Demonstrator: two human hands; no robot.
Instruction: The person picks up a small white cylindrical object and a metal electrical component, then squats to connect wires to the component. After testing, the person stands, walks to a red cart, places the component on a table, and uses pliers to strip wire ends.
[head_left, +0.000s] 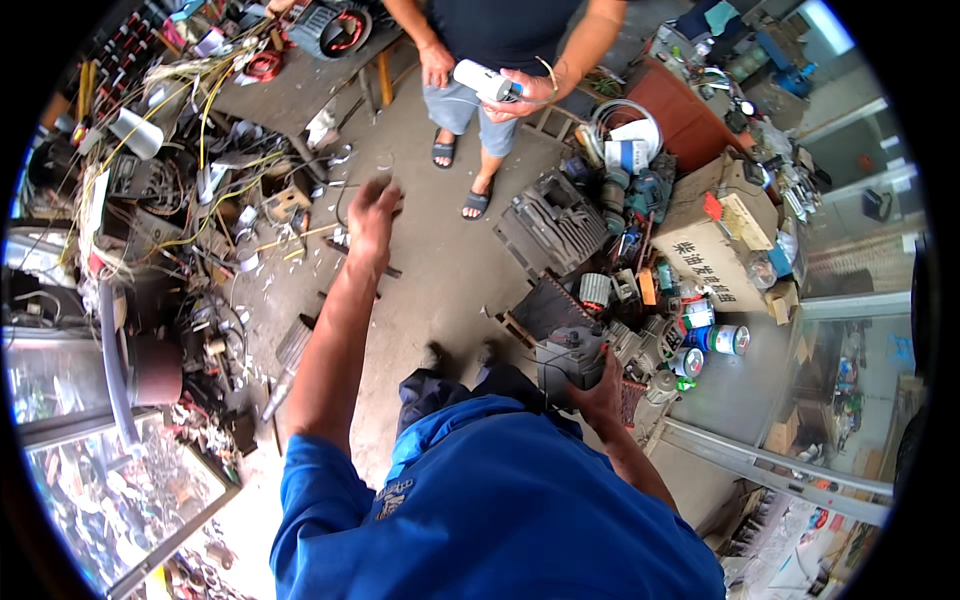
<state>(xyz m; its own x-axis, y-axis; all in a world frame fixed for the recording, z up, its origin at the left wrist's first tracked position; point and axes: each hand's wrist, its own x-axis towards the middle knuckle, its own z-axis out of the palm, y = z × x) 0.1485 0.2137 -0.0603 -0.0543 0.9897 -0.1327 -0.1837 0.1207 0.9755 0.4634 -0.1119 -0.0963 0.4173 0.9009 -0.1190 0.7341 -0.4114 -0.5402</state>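
My left hand [372, 215] is held out above the floor with loosely bent fingers apart and nothing visible in it. My right hand [598, 398] is low at my right side, on a dark grey boxy metal unit [565, 360] with a thin cable, its fingers partly hidden and seeming to grip the unit's side. Facing me, a person in a dark top and sandals holds a white cylinder [478, 78] with wires in their left hand [530, 90]; their right hand [435, 65] hangs beside it, apart from mine.
A cluttered bench [265, 95] and heaps of wire and scrap [200, 190] line the left. On the right are a finned motor casing [550, 225], a cardboard box [700, 250], cans [728, 340] and glazed frames [840, 380]. Concrete floor [435, 270] lies between.
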